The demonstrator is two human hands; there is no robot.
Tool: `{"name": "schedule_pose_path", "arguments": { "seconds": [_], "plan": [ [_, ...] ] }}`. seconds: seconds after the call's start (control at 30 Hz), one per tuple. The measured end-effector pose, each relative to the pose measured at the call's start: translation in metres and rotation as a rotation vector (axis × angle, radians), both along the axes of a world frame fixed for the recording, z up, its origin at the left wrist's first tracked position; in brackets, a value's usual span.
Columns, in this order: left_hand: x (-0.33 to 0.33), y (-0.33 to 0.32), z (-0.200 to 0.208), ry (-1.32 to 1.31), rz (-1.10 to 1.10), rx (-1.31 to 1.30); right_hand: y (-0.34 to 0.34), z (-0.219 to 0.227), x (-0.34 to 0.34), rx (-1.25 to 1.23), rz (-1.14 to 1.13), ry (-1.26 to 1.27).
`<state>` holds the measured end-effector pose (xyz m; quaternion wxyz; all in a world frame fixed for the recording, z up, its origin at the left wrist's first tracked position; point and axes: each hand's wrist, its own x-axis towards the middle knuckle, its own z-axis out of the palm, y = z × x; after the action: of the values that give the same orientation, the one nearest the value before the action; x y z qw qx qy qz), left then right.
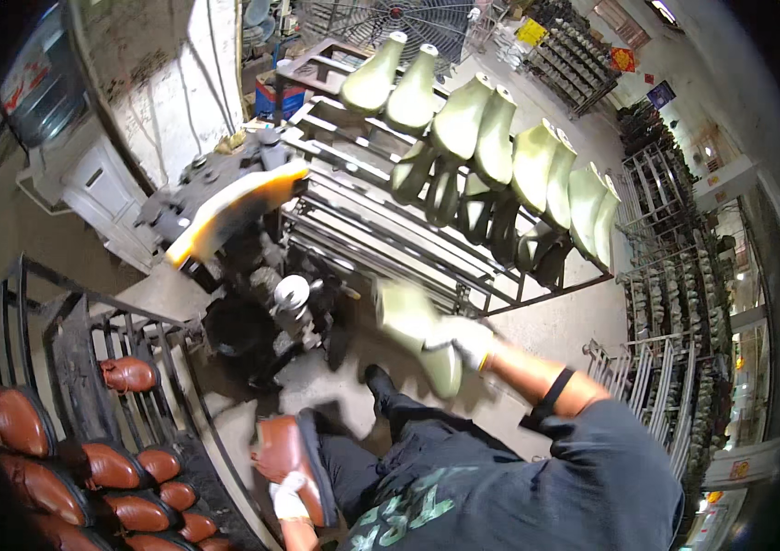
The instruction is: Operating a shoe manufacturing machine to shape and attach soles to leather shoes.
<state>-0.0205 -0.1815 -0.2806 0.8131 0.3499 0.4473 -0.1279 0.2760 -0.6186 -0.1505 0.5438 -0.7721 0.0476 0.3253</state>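
Observation:
My right hand (465,342), in a white glove, grips a pale green shoe last (406,314) out in front of me. The last is blurred by motion, and its lower part hangs below my fingers. Close to my left leg, my gloved left hand (289,498) holds a brown leather shoe (282,448) with a dark sole. Its fingers press against the brown upper. Ahead of both hands stands a dark machine (252,321) with a light metal knob (292,292) and a curved, brightly lit orange-edged part (238,209) above it.
A metal rack (362,211) across the front carries several pale green lasts (459,115) along its top, with dark shoes hanging beneath. On my left, another rack (82,367) holds several brown shoes (45,487). A large fan (396,14) and a water dispenser (96,184) stand farther off.

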Motion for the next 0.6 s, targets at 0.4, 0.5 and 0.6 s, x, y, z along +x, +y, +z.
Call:
{"name": "schedule_pose_path", "arguments": {
  "seconds": [0.4,0.5,0.6],
  "plan": [
    [0.141,-0.135,-0.01,0.196,-0.82,0.376,-0.202,-0.161,0.052,1.109,-1.037,0.217],
    [0.179,-0.169,0.011,-0.044,-0.646,0.167,-0.283,-0.211,0.065,1.018,-1.094,-0.082],
    [0.197,-0.191,0.081,-0.021,-0.685,0.233,-0.271,-0.232,0.087,1.0,-1.339,0.027]
  ]
}}
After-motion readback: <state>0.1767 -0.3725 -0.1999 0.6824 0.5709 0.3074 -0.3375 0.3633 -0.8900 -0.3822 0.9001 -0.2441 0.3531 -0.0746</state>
